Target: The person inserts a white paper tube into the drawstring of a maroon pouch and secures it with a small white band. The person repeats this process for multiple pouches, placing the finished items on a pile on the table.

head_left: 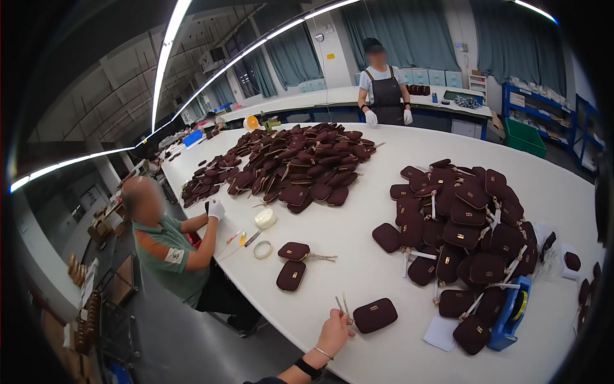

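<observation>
Dark pouch (pixel 375 315) just right of the left hand (pixel 334 333), strap end toward the grip

Grip: fingertips and thumb are drawn together, and a pale strap (pixel 344 302) appears to be pinched between them; its loose ends are seen sticking up past the fingers. The exact contact is partly hidden.

Pouch: set on the white surface (pixel 396 358), small gold-coloured plate facing up. The long axis is laid roughly left to right, the right end slightly farther off; the left end is turned to the grip. The left hand is nearest; the right hand is not seen.

Around: two like pouches (pixel 291 276) are laid beyond and to the left, near a tape roll (pixel 262 249). To the right, a large heap of pouches (pixel 470 211) is fronted by a white sheet (pixel 440 333) and a blue tape dispenser (pixel 510 323); room on that side is judged to be limited by these. A second heap (pixel 300 160) is spread farther off. A co-worker's gloved hand (pixel 216 209) is noted, well apart from the grip
</observation>
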### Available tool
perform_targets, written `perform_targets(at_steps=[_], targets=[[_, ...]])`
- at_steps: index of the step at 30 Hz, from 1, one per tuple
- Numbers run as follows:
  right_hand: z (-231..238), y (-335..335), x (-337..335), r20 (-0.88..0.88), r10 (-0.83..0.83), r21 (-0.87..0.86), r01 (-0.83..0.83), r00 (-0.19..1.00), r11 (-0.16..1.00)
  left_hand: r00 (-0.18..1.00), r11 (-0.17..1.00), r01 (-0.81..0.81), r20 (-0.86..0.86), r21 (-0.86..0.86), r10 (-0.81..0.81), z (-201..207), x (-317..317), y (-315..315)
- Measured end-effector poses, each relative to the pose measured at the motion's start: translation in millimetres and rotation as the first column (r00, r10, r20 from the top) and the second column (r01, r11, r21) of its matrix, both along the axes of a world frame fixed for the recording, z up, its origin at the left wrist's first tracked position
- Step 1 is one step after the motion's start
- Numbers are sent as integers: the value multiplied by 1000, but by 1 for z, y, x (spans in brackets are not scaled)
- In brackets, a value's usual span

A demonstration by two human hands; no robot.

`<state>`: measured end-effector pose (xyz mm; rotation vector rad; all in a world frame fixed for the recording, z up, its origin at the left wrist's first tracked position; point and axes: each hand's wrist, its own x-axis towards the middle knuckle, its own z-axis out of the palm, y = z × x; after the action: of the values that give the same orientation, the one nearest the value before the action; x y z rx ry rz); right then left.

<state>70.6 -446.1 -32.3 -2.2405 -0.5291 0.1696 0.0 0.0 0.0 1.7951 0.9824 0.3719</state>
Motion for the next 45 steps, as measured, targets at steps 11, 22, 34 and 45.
perform_targets(at_steps=[11, 22, 34, 45], targets=[[-6, -1, -1, 73, 1, 10, -2, 997, 1000, 944, 995, -67, 318, -76, 87, -18, 9, 10], [-6, -1, 1, 84, 3, -17, -2, 996, 1000, 952, 998, -63, 300, -28, 68, -34, 1, 15], [-3, 3, 1, 63, 5, -33, -3, 998, 999, 923, 980, -63, 364, -187, 129, -21, -1, 19], [-5, 4, 1, 89, -4, -26, 6, 996, 1000, 844, 930, 19, 504, -368, 182, 4, 0, 17]])
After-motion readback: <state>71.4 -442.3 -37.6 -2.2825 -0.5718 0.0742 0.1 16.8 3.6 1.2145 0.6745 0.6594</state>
